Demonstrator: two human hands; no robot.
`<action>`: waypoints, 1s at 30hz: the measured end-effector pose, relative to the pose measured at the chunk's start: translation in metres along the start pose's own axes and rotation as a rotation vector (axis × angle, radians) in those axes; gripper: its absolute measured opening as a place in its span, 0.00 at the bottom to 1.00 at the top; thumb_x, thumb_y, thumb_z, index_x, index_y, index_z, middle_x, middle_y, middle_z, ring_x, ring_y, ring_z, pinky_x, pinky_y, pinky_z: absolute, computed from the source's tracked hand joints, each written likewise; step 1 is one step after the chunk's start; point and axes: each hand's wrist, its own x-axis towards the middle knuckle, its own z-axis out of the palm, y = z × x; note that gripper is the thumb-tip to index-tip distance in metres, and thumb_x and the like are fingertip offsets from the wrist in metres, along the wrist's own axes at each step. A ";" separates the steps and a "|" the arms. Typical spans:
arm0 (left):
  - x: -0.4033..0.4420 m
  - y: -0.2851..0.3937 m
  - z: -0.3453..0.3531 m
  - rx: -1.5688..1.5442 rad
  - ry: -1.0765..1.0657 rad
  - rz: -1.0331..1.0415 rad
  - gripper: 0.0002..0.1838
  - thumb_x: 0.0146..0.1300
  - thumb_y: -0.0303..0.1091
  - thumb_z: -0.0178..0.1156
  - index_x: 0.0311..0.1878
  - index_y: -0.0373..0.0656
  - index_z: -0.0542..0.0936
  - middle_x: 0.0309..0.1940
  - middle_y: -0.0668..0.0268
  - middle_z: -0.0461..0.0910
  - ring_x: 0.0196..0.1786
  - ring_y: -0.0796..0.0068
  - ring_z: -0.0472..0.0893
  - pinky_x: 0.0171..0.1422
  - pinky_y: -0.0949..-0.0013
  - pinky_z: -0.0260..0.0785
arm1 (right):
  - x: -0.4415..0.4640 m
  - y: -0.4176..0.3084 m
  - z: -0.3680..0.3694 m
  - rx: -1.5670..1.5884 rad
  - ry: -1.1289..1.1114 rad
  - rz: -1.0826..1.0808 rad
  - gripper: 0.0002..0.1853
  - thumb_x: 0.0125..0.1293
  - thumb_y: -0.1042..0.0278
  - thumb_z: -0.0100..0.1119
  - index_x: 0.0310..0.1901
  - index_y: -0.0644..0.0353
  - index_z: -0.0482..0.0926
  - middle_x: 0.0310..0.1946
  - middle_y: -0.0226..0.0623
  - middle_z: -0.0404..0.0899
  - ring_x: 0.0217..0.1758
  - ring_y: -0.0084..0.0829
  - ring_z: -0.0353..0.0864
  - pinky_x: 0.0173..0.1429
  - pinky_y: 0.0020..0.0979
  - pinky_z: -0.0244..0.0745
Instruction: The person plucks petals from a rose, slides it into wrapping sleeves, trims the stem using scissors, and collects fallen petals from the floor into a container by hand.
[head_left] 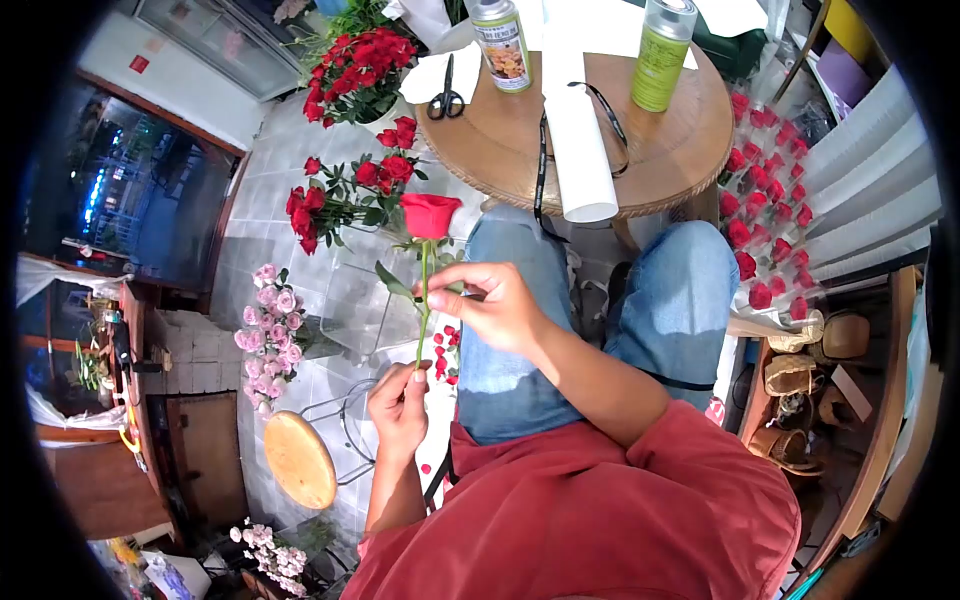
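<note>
A single red rose (430, 215) with a green stem stands upright in front of my lap, its bloom at the top. My left hand (400, 405) is closed round the lower stem, thumb and fingers pressed together. Higher up, my right hand (490, 300) pinches at the stem beside a green leaf (393, 280); whether the fingertips grip the stem or a leaf on it, I cannot tell. Loose red petals (445, 355) lie on a white surface below the hands.
Ahead is a round wooden table (480, 150) with scissors (447, 98), two spray cans (502, 45) (662, 55) and a white roll (582, 150). Red roses (365, 70) and pink roses (270, 340) stand left, near a stool (300, 460). Wrapped roses (765, 190) stand right.
</note>
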 end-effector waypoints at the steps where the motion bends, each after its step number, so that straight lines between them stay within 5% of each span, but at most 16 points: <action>1: 0.001 0.003 0.001 0.005 0.004 0.005 0.13 0.72 0.33 0.60 0.42 0.29 0.85 0.26 0.66 0.78 0.28 0.80 0.73 0.34 0.75 0.64 | 0.000 0.000 0.000 0.004 -0.004 -0.006 0.07 0.68 0.74 0.65 0.46 0.65 0.86 0.41 0.34 0.87 0.40 0.24 0.84 0.47 0.26 0.77; 3: 0.004 0.007 0.005 0.137 0.062 0.084 0.10 0.70 0.29 0.62 0.44 0.31 0.85 0.26 0.66 0.78 0.28 0.80 0.74 0.35 0.75 0.66 | 0.002 0.001 -0.001 -0.253 -0.095 -0.316 0.09 0.66 0.75 0.66 0.47 0.64 0.86 0.41 0.37 0.87 0.42 0.28 0.85 0.47 0.29 0.78; 7: 0.008 -0.020 0.006 0.128 0.103 0.153 0.07 0.65 0.24 0.64 0.44 0.33 0.86 0.28 0.62 0.80 0.29 0.76 0.79 0.33 0.73 0.71 | -0.005 -0.002 -0.005 -0.436 -0.170 -0.426 0.12 0.56 0.81 0.68 0.43 0.62 0.86 0.37 0.42 0.84 0.41 0.41 0.83 0.46 0.36 0.78; 9: 0.003 -0.045 0.004 0.128 0.119 0.073 0.04 0.64 0.25 0.66 0.39 0.35 0.86 0.31 0.61 0.82 0.30 0.75 0.80 0.35 0.70 0.74 | -0.003 -0.009 0.000 -0.502 -0.231 -0.706 0.15 0.48 0.83 0.65 0.39 0.59 0.86 0.36 0.39 0.82 0.40 0.41 0.80 0.45 0.38 0.77; 11: -0.004 -0.087 0.001 0.118 0.014 0.078 0.10 0.63 0.22 0.65 0.47 0.38 0.80 0.40 0.66 0.81 0.39 0.79 0.79 0.44 0.71 0.75 | -0.008 -0.004 0.002 -0.508 -0.326 -0.646 0.16 0.47 0.82 0.65 0.41 0.58 0.86 0.37 0.35 0.83 0.41 0.38 0.81 0.45 0.36 0.78; 15: 0.009 -0.047 0.003 0.264 -0.057 0.362 0.13 0.67 0.23 0.59 0.54 0.35 0.77 0.45 0.64 0.80 0.48 0.70 0.79 0.53 0.70 0.73 | -0.016 -0.011 0.018 -0.463 -0.369 -0.733 0.17 0.46 0.87 0.62 0.41 0.63 0.83 0.40 0.40 0.83 0.39 0.41 0.81 0.44 0.37 0.78; 21: 0.003 -0.065 0.001 0.166 -0.117 0.355 0.16 0.67 0.23 0.58 0.58 0.38 0.76 0.52 0.61 0.78 0.54 0.71 0.79 0.59 0.66 0.72 | -0.014 -0.010 0.021 -0.445 -0.365 -0.726 0.17 0.46 0.88 0.61 0.40 0.63 0.82 0.40 0.41 0.83 0.40 0.42 0.81 0.44 0.38 0.79; 22: -0.001 -0.067 0.005 0.028 -0.055 0.207 0.11 0.68 0.26 0.58 0.52 0.37 0.79 0.47 0.58 0.80 0.50 0.61 0.79 0.59 0.61 0.70 | -0.013 -0.007 0.020 -0.466 -0.349 -0.724 0.16 0.48 0.85 0.62 0.41 0.63 0.82 0.39 0.38 0.82 0.40 0.41 0.82 0.44 0.38 0.79; 25: -0.006 -0.060 0.005 0.186 -0.015 0.095 0.07 0.71 0.29 0.59 0.43 0.36 0.82 0.39 0.58 0.81 0.45 0.58 0.79 0.57 0.57 0.69 | -0.011 -0.010 0.016 -0.572 -0.293 -0.712 0.14 0.51 0.83 0.63 0.41 0.63 0.81 0.35 0.37 0.81 0.38 0.40 0.81 0.43 0.38 0.79; 27: -0.007 -0.050 0.008 -0.011 -0.013 0.087 0.06 0.71 0.25 0.60 0.41 0.33 0.84 0.34 0.64 0.81 0.41 0.74 0.78 0.48 0.67 0.71 | -0.009 -0.011 0.012 -0.663 -0.253 -0.696 0.12 0.51 0.82 0.63 0.39 0.64 0.80 0.34 0.38 0.81 0.37 0.41 0.81 0.41 0.39 0.78; 30: -0.007 -0.038 0.014 -0.023 0.037 0.142 0.05 0.66 0.23 0.63 0.41 0.31 0.86 0.26 0.63 0.81 0.29 0.77 0.77 0.38 0.73 0.70 | -0.008 -0.007 0.009 -0.701 -0.098 -0.640 0.10 0.51 0.79 0.64 0.37 0.65 0.80 0.32 0.41 0.80 0.35 0.44 0.81 0.39 0.40 0.77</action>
